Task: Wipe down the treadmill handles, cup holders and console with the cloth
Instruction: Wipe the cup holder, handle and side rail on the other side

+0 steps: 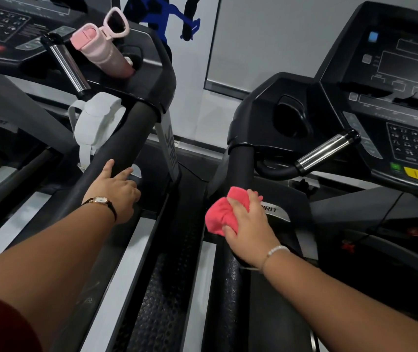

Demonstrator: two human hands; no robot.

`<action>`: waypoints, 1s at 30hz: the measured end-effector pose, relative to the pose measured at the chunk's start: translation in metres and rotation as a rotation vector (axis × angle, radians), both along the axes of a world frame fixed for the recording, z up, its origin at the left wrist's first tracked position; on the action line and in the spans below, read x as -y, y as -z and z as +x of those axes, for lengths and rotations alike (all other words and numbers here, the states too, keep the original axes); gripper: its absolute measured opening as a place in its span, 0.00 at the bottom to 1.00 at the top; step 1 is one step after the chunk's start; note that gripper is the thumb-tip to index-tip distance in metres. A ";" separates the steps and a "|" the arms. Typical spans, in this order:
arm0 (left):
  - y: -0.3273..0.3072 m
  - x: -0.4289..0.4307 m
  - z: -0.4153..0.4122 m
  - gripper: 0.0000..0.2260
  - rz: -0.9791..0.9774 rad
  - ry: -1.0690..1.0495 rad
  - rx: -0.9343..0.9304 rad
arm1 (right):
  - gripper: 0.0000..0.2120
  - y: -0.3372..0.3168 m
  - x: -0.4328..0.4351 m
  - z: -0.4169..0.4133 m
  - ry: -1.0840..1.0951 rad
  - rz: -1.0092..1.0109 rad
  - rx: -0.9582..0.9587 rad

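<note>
Pink cloth point(221, 212) is bunched in the right hand point(247, 224), fingers point(238, 203) curled over it and thumb clamped under, and it is pressed against the black side handle point(241, 163) of the right-hand treadmill, just below where that handle meets the console housing. A beaded bracelet point(276, 250) is worn on the right wrist. The empty cup holder point(291, 118) is seen up and right of the cloth, set into the housing; further right, the chrome pulse grip point(327, 151) and the console point(403, 102) with its keypad, green and yellow buttons. Left hand point(116, 185) is rested on the side handle of the neighbouring treadmill point(116, 153), well left of the cloth; fingers loosely spread along the far side of the rail, nothing pinched. A small gold wristwatch point(99, 200) on a dark strap is worn there. Up that rail from the left hand, a white strapped pouch point(96, 123) is hung on the handle. Above it, a pink bottle point(101, 52) is lodged tilted in that machine's cup holder, with pink-framed sunglasses point(116, 22) lying just behind the cap. Textured black side rails point(162, 288) are seen between the two machines, below both hands.
</note>
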State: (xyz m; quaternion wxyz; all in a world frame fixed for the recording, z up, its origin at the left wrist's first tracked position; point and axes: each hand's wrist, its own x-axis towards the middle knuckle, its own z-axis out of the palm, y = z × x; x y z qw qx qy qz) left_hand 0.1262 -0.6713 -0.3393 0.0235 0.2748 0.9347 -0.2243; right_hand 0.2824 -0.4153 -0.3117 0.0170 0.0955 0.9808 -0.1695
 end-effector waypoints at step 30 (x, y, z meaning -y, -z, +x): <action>-0.002 -0.003 0.002 0.18 0.018 -0.027 0.009 | 0.32 0.009 -0.042 -0.049 0.641 -1.534 0.166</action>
